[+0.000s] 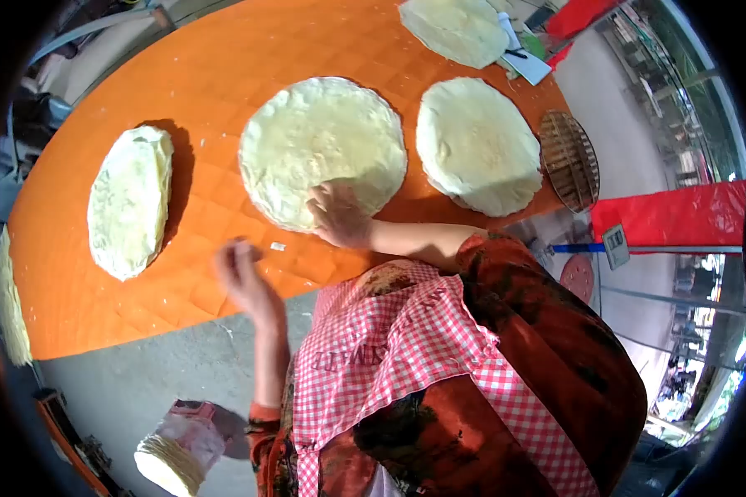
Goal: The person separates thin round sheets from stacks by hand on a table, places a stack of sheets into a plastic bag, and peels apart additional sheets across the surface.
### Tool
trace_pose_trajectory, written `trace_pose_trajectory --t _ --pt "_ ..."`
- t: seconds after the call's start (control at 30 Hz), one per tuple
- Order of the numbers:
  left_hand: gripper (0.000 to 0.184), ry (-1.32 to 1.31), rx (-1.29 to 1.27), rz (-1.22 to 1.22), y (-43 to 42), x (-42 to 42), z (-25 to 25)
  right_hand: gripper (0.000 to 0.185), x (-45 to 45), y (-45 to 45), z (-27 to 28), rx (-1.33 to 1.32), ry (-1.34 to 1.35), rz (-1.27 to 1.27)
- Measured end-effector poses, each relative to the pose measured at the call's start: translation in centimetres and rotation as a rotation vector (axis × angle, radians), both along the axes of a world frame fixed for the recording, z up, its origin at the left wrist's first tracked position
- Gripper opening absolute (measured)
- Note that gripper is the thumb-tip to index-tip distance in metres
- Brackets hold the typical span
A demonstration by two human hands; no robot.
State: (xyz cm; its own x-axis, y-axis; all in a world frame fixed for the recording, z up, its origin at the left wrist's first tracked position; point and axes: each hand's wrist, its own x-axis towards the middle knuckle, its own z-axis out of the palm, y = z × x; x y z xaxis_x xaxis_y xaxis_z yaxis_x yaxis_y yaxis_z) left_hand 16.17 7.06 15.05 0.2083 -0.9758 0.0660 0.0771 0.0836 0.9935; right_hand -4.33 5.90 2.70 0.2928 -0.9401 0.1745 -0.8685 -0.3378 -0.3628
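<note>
A large round, pale, flat sheet like dough (pixel 307 132) lies on the orange table cover (pixel 215 50). My right hand (pixel 340 217) rests on its near edge, with the fingers bent and slightly apart. My left hand (pixel 242 273) is raised off the near edge of the table, its fingers loosely curved and apart, somewhat blurred, with nothing visible in them. Between the hands and just below the round sheet is a small whitish scrap (pixel 278 246). To the left lies a long oval pale piece (pixel 130 203), and to the right another round sheet (pixel 477 145).
Another pale sheet (pixel 456 29) is at the far right, beside white paper (pixel 529 65) with a pen. A round woven rack (pixel 569 161) sits at the right edge. A stack of pale sheets (pixel 170 464) in a bag is below the table, lower left.
</note>
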Motion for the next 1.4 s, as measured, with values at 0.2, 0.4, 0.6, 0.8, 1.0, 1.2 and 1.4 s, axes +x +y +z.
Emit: trace_pose_trajectory --t 0.2,0.4,0.6,0.8,1.0,1.2,1.4 --pt "0.027 0.297 0.386 -0.03 2.0 -1.0 -13.8 0.041 1.7 -0.2 0.5 0.051 0.121 -0.037" --pt "0.037 0.181 0.492 -0.014 -3.2 -1.7 -15.0 0.018 0.9 -2.7 1.0 0.154 -0.151 0.016" --pt "0.035 -0.249 0.287 0.099 -4.0 -3.5 -13.8 0.01 -1.9 -4.1 1.4 0.171 -0.531 -0.151" --pt "0.034 -0.284 0.345 -0.097 -4.1 -7.4 -14.5 0.013 -2.4 -4.2 -0.4 0.175 -0.466 -0.124" --pt "0.042 -0.71 0.187 -0.283 -4.0 -8.0 -13.6 0.019 -4.5 -8.3 4.6 0.347 -0.496 -0.157" --pt "0.047 -0.669 0.268 -0.319 -4.3 -7.8 -13.0 0.02 -21.1 -28.5 22.6 -0.002 -0.101 -0.057" --pt "0.047 -0.645 0.259 -0.307 -4.4 -7.9 -13.6 0.014 -26.7 -34.6 36.4 -0.165 -0.141 -0.108"
